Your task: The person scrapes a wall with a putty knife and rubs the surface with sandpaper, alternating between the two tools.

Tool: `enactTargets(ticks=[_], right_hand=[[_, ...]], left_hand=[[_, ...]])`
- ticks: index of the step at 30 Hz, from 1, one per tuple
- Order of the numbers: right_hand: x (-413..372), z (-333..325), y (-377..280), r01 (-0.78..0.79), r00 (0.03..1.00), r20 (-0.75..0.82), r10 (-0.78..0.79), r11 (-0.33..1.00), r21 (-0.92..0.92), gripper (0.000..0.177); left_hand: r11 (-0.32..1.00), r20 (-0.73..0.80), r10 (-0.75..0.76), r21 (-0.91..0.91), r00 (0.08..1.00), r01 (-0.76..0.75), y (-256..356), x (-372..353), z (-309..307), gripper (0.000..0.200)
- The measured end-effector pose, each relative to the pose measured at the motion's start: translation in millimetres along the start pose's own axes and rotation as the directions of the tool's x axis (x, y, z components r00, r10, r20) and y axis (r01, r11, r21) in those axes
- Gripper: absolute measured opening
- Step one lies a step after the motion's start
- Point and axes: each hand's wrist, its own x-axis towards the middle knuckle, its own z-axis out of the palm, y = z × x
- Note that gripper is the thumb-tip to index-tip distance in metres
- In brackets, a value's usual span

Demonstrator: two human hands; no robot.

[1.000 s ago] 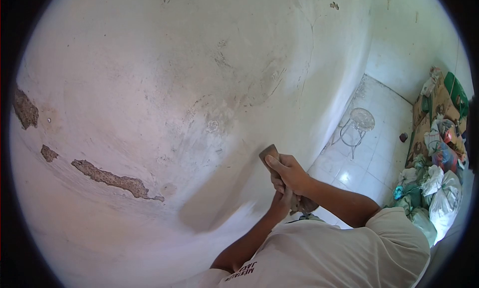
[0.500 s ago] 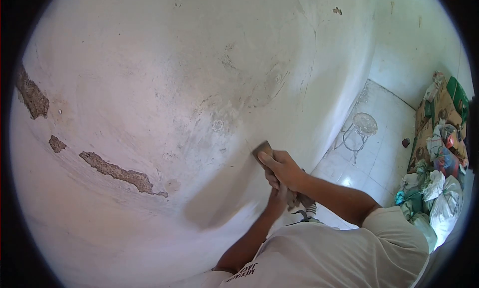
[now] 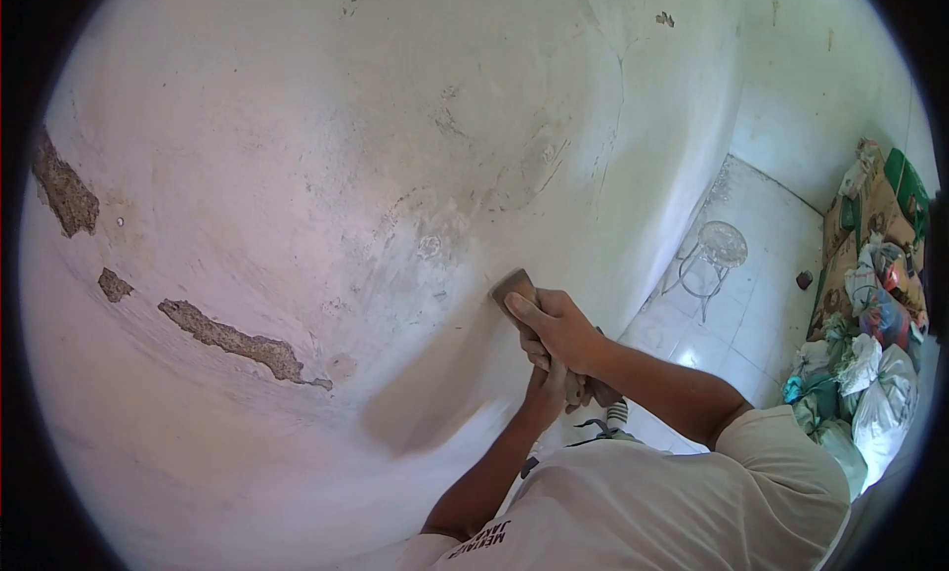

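Note:
A scraper with a flat, dull grey-brown blade rests its front edge on the pale wall, or very close to it. My right hand is closed round it, thumb stretched along the blade's face. Just below, my left hand is closed at the tool's lower end, its fingers partly hidden. Grey, dusty-looking material shows beside the left hand; I cannot make out what it is. Scuffs and grey smears mark the wall around a small round patch left of the blade.
Bare rough patches break the wall's surface on the left. At right, a round-topped stool stands on the tiled floor. Tied bags and cardboard are heaped along the far right.
The scraper and both hands have shifted slightly up and to the left along the wall. More of the blade's face shows now.

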Motion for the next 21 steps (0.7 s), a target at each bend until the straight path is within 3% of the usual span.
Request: enactTargets(ticks=[2,5,7,8,11,13,15,17,18,21], right_hand=[[-9.9,-4.7,9.4,-0.034,0.999,-0.023,0.034,0.999,0.005,0.040],[-8.8,-8.4,15.6,-0.046,0.999,-0.012,0.047,0.999,0.016,0.042],[6.9,-6.3,1.7,0.023,0.999,0.033,-0.021,0.999,-0.048,0.042],[6.9,-3.5,-1.7,0.022,0.999,0.027,-0.021,0.999,-0.023,0.042],[1.4,-4.5,-6.1,-0.001,1.000,0.010,0.001,1.000,0.002,0.042],[-7.8,-11.1,8.3,-0.042,0.999,0.001,0.042,0.999,-0.024,0.041],[-8.2,-10.1,3.5,-0.089,0.996,-0.008,0.089,0.996,-0.029,0.041],[-7.8,-9.7,2.1,-0.100,0.995,0.002,0.100,0.995,-0.021,0.041],[-1.0,-9.4,-1.4,-0.080,0.997,0.019,0.080,0.997,-0.010,0.042],[2.6,-9.6,-7.4,-0.047,0.999,0.001,0.047,0.999,-0.019,0.041]], left_hand=[[0.905,-0.099,0.357,0.282,0.929,-0.318,-30.1,-0.7,9.7,0.041],[0.878,-0.173,0.405,0.348,0.898,-0.329,-55.4,6.2,12.5,0.039],[0.998,-0.039,0.053,0.044,0.998,-0.051,-17.0,10.6,-4.4,0.038],[0.996,0.118,0.026,-0.083,0.993,-0.016,0.3,11.1,-5.9,0.038],[0.998,0.035,0.065,-0.024,0.997,-0.065,0.2,6.9,5.2,0.039],[0.946,-0.042,0.279,0.185,0.959,-0.267,-18.9,-2.2,19.9,0.039],[0.937,-0.081,0.299,0.216,0.951,-0.276,-24.8,2.9,18.0,0.039],[0.995,-0.102,0.090,0.045,0.991,-0.086,-30.5,11.7,5.2,0.039],[0.999,0.034,-0.042,0.019,0.999,0.041,-3.3,7.7,1.3,0.041],[0.999,0.042,-0.039,0.034,0.998,0.038,-7.9,9.1,1.7,0.043]])
